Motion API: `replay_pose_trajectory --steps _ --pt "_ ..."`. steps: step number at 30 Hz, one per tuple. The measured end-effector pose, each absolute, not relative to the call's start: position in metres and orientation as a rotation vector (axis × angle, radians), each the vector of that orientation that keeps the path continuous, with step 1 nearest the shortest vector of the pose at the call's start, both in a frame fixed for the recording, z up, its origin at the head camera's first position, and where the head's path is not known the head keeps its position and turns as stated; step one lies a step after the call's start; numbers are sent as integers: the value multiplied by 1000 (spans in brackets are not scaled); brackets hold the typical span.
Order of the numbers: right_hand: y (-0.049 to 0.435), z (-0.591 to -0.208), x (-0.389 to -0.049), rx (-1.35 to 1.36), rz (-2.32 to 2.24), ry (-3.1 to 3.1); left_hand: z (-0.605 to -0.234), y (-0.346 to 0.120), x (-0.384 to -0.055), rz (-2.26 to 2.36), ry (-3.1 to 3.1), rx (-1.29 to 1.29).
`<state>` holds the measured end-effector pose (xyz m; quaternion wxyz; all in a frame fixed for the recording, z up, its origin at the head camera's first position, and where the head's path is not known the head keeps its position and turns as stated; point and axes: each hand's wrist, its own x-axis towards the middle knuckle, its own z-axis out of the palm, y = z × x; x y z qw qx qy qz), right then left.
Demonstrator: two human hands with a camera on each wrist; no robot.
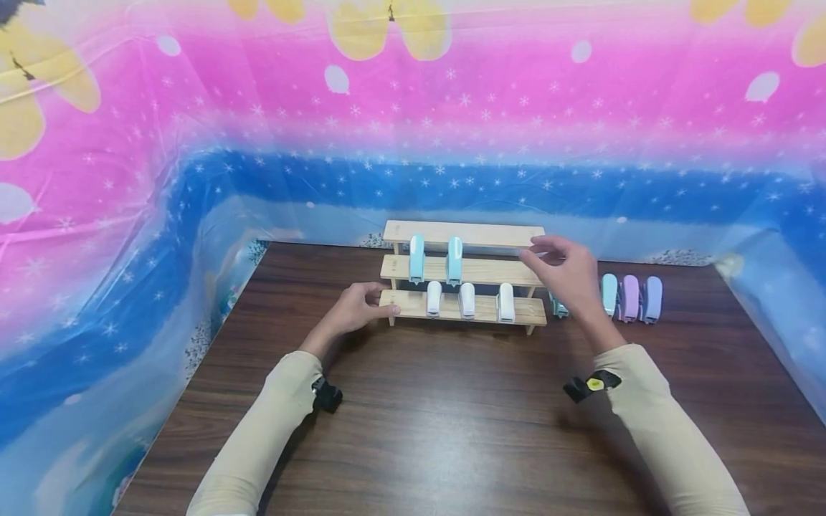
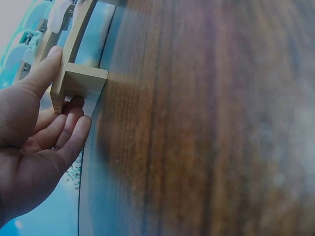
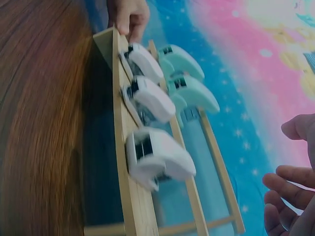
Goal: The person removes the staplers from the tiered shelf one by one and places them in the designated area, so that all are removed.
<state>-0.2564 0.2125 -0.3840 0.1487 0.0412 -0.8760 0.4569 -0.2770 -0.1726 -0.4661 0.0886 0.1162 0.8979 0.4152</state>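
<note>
Left hand [image 1: 358, 308] is pinching the left end of a pale wooden three-step stand [image 1: 464, 233], thumb on the bottom step and fingers tucked round the end, afaict. Right hand [image 1: 571, 276] is up near the stand's right end w/ nothing in it, thumb and fingers apart and loosely bent; right wrist view shows a gap to the stand. Stand sits toward the back of the dark brown wood-grain desk [image 1: 426, 430], long axis running L to R between the hands. Bottom step has three small white staplers (they look like staplers anyway) [image 1: 467, 301], middle step has two aqua staplers [image 1: 417, 258] toward its L half. Key bit imo is what's just past the R end: a row on the desk w/ a partly hidden green stapler [image 1: 558, 309], a mint stapler [image 1: 609, 295], a lilac stapler [image 1: 629, 298] and a periwinkle stapler [image 1: 653, 299]. Their long axes point roughly away from the person, so crosswise to the stand. Right hand's def the nearer one, w/ the row below it and off to its R; left's at the far end.
</note>
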Motion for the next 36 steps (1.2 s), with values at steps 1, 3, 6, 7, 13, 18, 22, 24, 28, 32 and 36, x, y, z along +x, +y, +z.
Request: replay_pose_trajectory --steps 1,3,6,7,13,18,22,24,28,32,36 --pt "209 -384 -257 128 1320 -2518 -466 -173 -277 1235 2672 347" --pt "201 -385 -259 143 1330 -2524 -466 -172 -277 1236 2671 342" --pt "190 -388 -261 175 1319 -2546 -466 -172 -277 1236 2668 331" --pt "186 -389 -262 183 1313 -2556 -466 -172 -276 1237 2667 324" --pt "164 -394 -266 252 1286 -2588 -466 -173 -275 1238 2661 328" --pt "149 -397 -270 277 1283 -2618 -466 -172 -277 1244 2666 334" --pt "138 -401 -275 268 1282 -2648 -466 -172 -278 1241 2664 331" --pt "134 -403 -277 260 1287 -2659 -466 -172 -278 1239 2660 330" --pt "126 -406 -280 252 1325 -2665 -466 -172 -277 1244 2655 324" --pt "122 -410 -283 241 1350 -2671 -465 -172 -277 1248 2656 326" --pt "118 -413 -286 223 1344 -2686 -465 -172 -277 1251 2660 328"
